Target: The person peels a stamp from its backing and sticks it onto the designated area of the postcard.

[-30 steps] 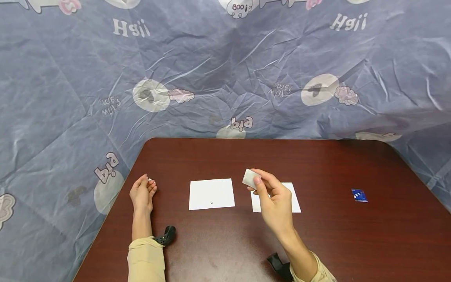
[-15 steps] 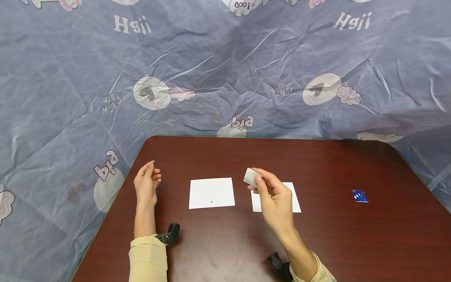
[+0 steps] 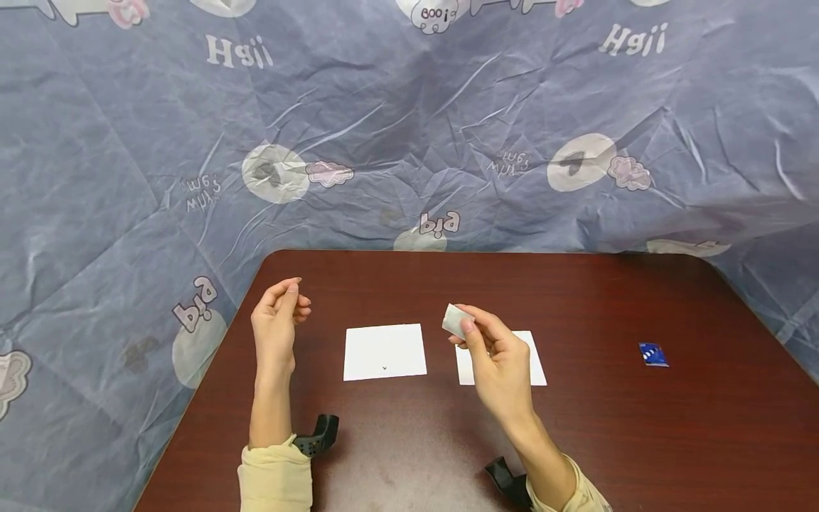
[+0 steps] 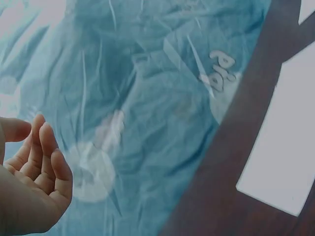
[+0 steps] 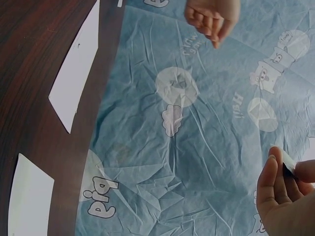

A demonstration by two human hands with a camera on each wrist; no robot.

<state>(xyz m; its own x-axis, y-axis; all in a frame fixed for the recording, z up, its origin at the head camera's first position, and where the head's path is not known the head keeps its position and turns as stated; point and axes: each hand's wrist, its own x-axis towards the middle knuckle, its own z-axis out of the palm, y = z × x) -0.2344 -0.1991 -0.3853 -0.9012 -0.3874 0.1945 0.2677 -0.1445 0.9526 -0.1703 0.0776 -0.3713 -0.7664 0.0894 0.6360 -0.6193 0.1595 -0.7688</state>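
My right hand [image 3: 502, 359] pinches a small square sachet [image 3: 456, 320], its pale silvery face turned up, between thumb and fingers. It is raised over the table, overlapping the right white card. In the right wrist view the sachet [image 5: 288, 161] shows edge-on with a dark underside. My left hand [image 3: 278, 320] hovers over the table's left side, fingers loosely curled and thumb tip close to the index fingertip. Nothing shows between them in the left wrist view, where the hand [image 4: 39, 182] is at lower left.
Two white cards lie on the dark brown table [image 3: 595, 306]: the left card [image 3: 384, 352] bears a small dark mark, and the right card [image 3: 536, 363] is partly covered by my hand. A blue sachet [image 3: 653, 354] lies farther right. A small white scrap [image 5: 120, 3] shows near the table edge.
My left hand has moved up and to the right. A small white bit visible at its fingers a second ago is out of sight in the head view. The right hand stays put.
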